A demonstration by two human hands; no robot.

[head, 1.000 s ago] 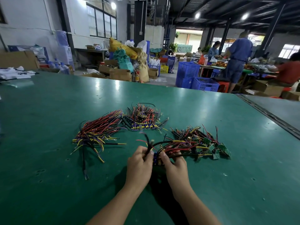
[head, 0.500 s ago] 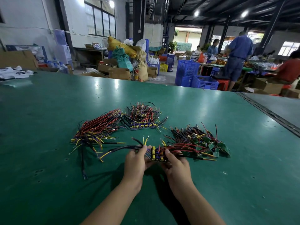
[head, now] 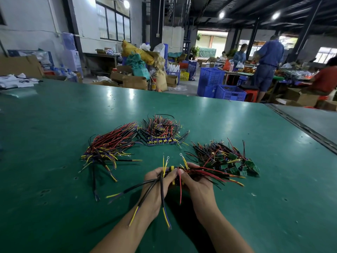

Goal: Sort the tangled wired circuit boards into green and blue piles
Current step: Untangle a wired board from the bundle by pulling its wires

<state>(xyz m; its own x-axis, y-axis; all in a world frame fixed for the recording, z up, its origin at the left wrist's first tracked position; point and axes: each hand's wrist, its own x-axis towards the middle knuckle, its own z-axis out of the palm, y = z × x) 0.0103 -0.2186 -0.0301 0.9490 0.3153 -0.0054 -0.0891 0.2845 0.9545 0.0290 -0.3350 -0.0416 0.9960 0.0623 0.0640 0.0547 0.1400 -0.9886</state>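
Change: thin insulated wires (head: 162,190) now drape over left hand (head: 155,189).
Hands: both pinch wired board (head: 172,170); right hand (head: 199,187) curled.

green table (head: 54,125), blue crates (head: 211,79), cardboard boxes (head: 135,82)

Ceiling lamps (head: 221,14) glare on table (head: 54,125); edges warped.
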